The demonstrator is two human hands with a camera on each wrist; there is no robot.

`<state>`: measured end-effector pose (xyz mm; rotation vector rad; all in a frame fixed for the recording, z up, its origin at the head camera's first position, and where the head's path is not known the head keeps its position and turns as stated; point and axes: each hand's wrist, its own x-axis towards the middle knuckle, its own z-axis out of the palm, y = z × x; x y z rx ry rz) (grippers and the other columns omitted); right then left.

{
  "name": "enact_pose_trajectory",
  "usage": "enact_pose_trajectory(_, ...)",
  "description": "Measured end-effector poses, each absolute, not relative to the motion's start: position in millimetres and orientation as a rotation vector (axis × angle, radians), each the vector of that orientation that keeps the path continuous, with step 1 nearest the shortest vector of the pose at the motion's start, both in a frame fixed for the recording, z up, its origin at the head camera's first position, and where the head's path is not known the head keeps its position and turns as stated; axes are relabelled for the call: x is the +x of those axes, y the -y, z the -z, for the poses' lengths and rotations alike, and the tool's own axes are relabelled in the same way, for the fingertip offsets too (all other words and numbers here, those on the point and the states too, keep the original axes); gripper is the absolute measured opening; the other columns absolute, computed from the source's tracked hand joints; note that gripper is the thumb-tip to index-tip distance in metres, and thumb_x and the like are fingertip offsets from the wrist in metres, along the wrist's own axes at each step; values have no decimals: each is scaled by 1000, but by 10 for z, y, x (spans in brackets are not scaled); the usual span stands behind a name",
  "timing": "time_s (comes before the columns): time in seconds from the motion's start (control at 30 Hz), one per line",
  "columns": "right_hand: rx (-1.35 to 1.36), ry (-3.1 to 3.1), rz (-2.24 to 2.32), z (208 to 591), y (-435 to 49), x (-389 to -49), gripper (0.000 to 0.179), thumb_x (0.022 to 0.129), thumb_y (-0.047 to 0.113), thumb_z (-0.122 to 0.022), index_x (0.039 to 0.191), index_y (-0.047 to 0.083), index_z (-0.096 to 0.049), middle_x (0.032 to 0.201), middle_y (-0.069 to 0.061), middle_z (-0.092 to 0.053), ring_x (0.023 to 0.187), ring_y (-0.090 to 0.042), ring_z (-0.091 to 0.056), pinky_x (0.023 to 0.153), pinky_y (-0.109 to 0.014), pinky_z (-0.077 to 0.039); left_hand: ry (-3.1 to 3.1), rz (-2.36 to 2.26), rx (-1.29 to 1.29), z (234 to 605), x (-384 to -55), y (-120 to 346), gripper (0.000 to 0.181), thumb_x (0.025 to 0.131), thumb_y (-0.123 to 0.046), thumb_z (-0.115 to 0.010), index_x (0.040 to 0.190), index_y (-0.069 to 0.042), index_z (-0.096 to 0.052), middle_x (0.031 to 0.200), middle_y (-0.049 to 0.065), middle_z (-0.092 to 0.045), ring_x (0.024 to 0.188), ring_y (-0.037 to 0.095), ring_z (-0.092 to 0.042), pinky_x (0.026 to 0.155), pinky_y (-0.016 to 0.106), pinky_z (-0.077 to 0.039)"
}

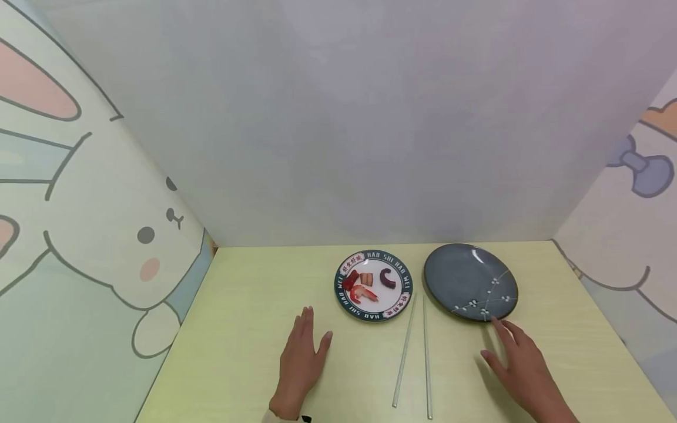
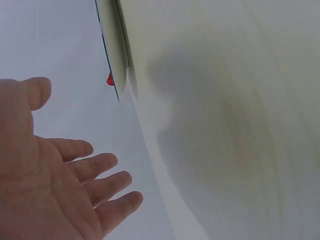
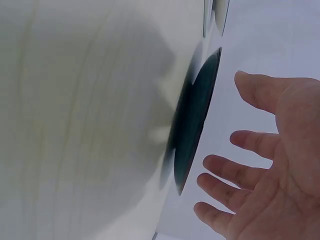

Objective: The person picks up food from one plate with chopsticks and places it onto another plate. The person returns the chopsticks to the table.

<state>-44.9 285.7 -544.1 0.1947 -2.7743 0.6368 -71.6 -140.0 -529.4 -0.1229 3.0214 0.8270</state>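
My left hand (image 1: 302, 359) hovers at the left with fingers straight and thumb apart, holding nothing; its palm (image 2: 45, 190) shows in the left wrist view. My right hand (image 1: 520, 365) is near the dark plate's front edge, fingers loosely extended; in the right wrist view its fingers (image 3: 235, 170) appear apart from that plate. The dark plate (image 1: 465, 279) has a white flower pattern. Left of it sits a white plate (image 1: 381, 301) with a lettered green rim, bearing a shrimp (image 1: 364, 293), a purple curled piece (image 1: 387, 278), a layered meat-like piece (image 1: 366, 279) and a red piece (image 1: 350, 280).
Two thin chopsticks (image 1: 427, 358) lie lengthwise on the pale yellow table (image 1: 238, 329), between the hands. A grey wall (image 1: 338, 129) rises behind the table. Side panels with cartoon drawings, including a rabbit (image 1: 106, 235), flank it on the left and right.
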Motion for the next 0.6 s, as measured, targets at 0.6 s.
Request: enact_pose_trajectory(0.6,411,2669,-654,5469,-2403,-525,71,75,6,-93,138,-3,-62,133,-23,-62,119,-44,-62,94,-59,-48,-2946,-1038,-241,5274,-806,1156,75,104,-40,-63,163,-2,-35,166,20,-40,152,42,-40,114,65,-40)
